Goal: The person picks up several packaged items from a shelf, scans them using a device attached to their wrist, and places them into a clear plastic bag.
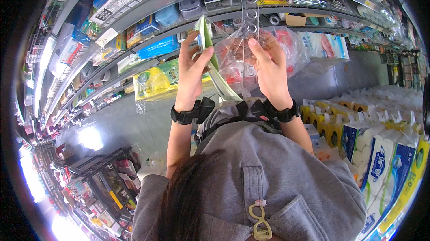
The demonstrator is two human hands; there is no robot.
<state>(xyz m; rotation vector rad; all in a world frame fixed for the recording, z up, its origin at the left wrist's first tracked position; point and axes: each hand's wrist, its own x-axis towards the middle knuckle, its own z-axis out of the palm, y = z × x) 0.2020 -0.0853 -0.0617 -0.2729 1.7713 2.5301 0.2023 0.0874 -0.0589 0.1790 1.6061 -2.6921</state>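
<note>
My left hand (191, 67) grips a thin green-and-white packet (210, 51), seen nearly edge-on, with its lower end reaching down towards my waist. My right hand (272, 67) pinches a clear plastic strip (251, 15) between thumb and fingers. Round rings or holes run along the strip, which stands upright in the view, its upper end in front of the shelf goods. Behind both hands lies a clear plastic bag (297, 52) with red-and-white contents. What exactly is in the bag cannot be made out.
Wire-edged store shelves (188, 22) curve across the front and left. A yellow plastic-wrapped package (153, 81) sits left of my left wrist, a white soft pack (324, 46) beyond the right hand. Tissue packs (379, 160) are stacked at right. A dark rack (100, 170) stands lower left.
</note>
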